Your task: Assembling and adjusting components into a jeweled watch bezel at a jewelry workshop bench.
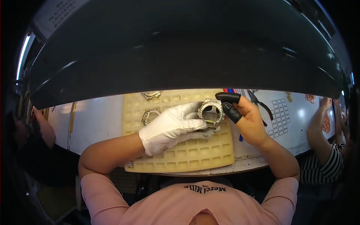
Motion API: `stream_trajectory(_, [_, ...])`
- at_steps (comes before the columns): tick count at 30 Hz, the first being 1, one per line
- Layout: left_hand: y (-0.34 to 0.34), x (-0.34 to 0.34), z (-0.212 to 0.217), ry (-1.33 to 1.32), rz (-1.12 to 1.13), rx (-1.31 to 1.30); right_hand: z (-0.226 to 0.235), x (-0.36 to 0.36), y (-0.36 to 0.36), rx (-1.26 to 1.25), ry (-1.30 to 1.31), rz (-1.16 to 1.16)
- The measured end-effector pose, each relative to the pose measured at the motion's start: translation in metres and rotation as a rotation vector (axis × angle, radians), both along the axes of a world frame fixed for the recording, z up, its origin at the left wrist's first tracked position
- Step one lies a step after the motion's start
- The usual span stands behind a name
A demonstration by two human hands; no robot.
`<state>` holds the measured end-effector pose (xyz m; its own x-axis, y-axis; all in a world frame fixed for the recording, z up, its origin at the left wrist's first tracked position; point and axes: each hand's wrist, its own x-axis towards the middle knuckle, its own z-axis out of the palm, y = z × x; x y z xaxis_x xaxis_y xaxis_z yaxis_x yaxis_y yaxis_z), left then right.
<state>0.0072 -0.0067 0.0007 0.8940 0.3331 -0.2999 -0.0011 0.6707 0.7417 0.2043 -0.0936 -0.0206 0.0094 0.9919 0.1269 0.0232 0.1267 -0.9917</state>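
Observation:
In a white cloth glove, my left hand (170,127) grips a silver watch case (212,107) studded with small clear stones. The case is held up, tilted, and its round opening is see-through. My right hand (249,118) wears black finger cots on thumb and forefinger, and these tips pinch the case at its upper right edge. Below lies a pale yellow tray (180,164) with rows of square pockets. Two more stone-set watch cases rest on it: one (151,116) left of my glove, another (151,95) at the far edge, partly hidden.
Black-handled pliers (262,107) lie to the right, beside a grid of small metal frames (278,119). Red and blue pens (229,90) sit behind my right hand. A dark hood (180,52) hangs low over the bench. Other people's arms (318,120) show at both sides.

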Motion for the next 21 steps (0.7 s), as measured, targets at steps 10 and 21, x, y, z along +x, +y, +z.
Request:
stream_trajectory(10, [0.0026, -0.0012, -0.0014, 0.011, 0.011, -0.034, 0.0017, -0.0003, 0.0002, -0.062, -0.027, -0.015])
stream_trajectory(21, [0.0048, -0.0021, -0.0043, -0.033, 0.004, -0.092, 0.0009, 0.0003, -0.0003, -0.022, -0.013, -0.017])
